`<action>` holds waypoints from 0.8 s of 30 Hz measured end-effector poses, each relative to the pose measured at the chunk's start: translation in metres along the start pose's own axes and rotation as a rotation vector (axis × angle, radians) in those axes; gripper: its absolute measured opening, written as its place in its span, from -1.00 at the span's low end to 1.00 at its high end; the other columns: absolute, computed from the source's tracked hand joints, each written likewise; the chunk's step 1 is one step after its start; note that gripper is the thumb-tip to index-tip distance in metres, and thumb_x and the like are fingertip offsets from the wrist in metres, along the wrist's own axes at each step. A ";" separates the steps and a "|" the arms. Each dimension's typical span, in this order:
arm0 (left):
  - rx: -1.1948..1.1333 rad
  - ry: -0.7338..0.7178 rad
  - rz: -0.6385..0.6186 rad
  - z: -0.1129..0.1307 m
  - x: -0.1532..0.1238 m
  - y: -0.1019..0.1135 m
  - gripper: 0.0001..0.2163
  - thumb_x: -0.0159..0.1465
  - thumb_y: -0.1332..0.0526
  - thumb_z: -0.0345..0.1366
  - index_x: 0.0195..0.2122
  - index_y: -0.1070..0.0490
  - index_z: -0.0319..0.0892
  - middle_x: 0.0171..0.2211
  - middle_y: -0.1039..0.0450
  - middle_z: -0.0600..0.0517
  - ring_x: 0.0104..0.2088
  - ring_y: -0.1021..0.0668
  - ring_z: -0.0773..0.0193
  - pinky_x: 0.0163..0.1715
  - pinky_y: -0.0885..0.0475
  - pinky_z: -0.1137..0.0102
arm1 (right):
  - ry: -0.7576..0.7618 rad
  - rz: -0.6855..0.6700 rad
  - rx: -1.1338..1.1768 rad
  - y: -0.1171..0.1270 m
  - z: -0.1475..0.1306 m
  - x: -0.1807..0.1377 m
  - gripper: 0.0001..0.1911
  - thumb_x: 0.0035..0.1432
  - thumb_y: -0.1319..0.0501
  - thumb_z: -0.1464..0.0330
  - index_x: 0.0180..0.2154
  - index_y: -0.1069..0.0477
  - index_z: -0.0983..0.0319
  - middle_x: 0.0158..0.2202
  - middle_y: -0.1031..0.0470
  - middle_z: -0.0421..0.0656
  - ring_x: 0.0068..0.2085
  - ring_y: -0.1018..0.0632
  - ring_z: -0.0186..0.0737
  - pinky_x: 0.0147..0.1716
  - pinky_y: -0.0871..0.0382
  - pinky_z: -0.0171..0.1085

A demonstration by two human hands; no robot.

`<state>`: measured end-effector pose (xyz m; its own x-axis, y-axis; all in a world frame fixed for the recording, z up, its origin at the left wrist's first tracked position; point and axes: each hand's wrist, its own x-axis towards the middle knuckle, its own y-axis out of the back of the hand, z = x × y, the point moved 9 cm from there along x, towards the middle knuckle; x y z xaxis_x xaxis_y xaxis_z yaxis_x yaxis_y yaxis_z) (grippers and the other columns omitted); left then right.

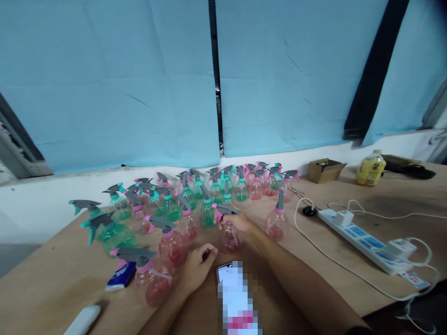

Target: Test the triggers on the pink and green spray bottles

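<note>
My right hand [237, 220] is wrapped round the neck of a pink spray bottle [230, 239] just under its grey-and-pink trigger head. That bottle stands upright, or very nearly so, on the table. To the left and nearer to me, my left hand [199, 266] rests low with its fingers curled in loosely, and nothing shows in them. Close beside it are a pink spray bottle [172, 246] and another pink one [153, 281] at the front. A phone [223, 272] lies between my forearms, its screen mostly blurred out.
Several green and pink spray bottles [173, 209] crowd the wooden table [63, 260] toward the wall. A blue packet [120, 277] and a white object [84, 321] lie at left. On the right are a power strip [363, 242] with white cables, a cardboard box [325, 172] and a yellow drink bottle [370, 170].
</note>
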<state>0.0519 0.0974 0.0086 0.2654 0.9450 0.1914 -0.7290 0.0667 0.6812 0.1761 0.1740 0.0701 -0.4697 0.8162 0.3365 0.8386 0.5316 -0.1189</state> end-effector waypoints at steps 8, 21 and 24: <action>0.010 0.015 -0.007 0.002 0.000 0.002 -0.68 0.34 -0.05 -0.07 -0.39 -0.46 -0.14 -0.49 -0.45 0.09 -0.41 -0.49 0.23 -0.34 -0.29 0.41 | -0.002 -0.049 -0.074 -0.009 -0.012 -0.003 -0.80 -0.23 -0.14 0.40 -0.46 -0.48 0.23 -0.58 -0.46 -0.23 -0.55 -0.39 -0.34 -0.53 -0.19 -0.36; 0.001 0.007 0.002 0.001 0.001 0.001 -0.69 0.35 -0.05 -0.09 -0.39 -0.46 -0.14 -0.51 -0.44 0.10 -0.44 -0.48 0.24 -0.37 -0.27 0.42 | -0.029 -0.027 -0.037 -0.006 0.000 -0.001 -0.82 -0.24 -0.12 0.39 -0.50 -0.45 0.23 -0.53 -0.46 -0.21 -0.51 -0.44 -0.30 -0.48 -0.25 -0.33; -0.003 0.005 0.004 0.001 0.000 0.001 -0.68 0.35 -0.06 -0.08 -0.40 -0.45 -0.14 -0.53 -0.43 0.10 -0.44 -0.48 0.24 -0.38 -0.27 0.42 | -0.002 -0.056 -0.077 -0.008 -0.005 -0.001 -0.76 -0.24 -0.11 0.40 -0.45 -0.49 0.22 -0.55 -0.46 -0.22 -0.52 -0.42 -0.31 -0.49 -0.23 -0.34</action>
<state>0.0520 0.0973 0.0103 0.2589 0.9470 0.1903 -0.7320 0.0638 0.6783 0.1715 0.1676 0.0758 -0.5167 0.7864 0.3387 0.8300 0.5571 -0.0275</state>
